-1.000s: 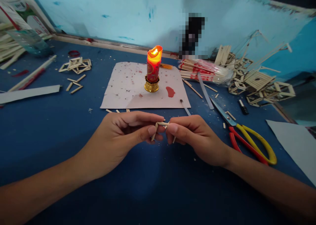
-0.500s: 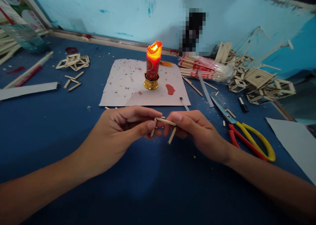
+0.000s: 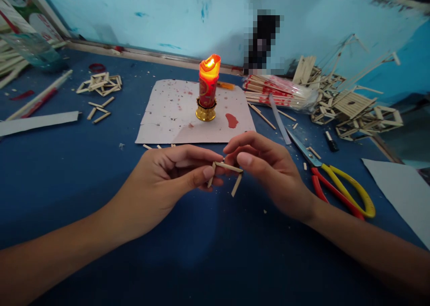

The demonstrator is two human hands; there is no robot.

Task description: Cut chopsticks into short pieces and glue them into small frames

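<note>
My left hand (image 3: 164, 185) pinches the left end of a small frame of short wooden sticks (image 3: 228, 174) between thumb and fingers, just above the blue table (image 3: 83, 171). My right hand (image 3: 272, 174) is at the frame's right side, fingers curled, thumb and fingertips touching the top stick. One stick of the frame hangs down at the right. Behind the hands, a lit red candle (image 3: 208, 84) in a gold holder stands on a wax-spotted sheet of paper (image 3: 168, 118).
Red-and-yellow scissors (image 3: 336, 183) lie right of my right hand. A bag of sticks (image 3: 278, 93) and several finished stick frames (image 3: 363, 113) are at the back right. More stick pieces (image 3: 101, 84) and a paper strip (image 3: 36, 122) lie at the left.
My right hand has lifted and shifted its fingers from a tight pinch to the top of the stick frame. The frame now shows more plainly. My left hand has hardly moved.
</note>
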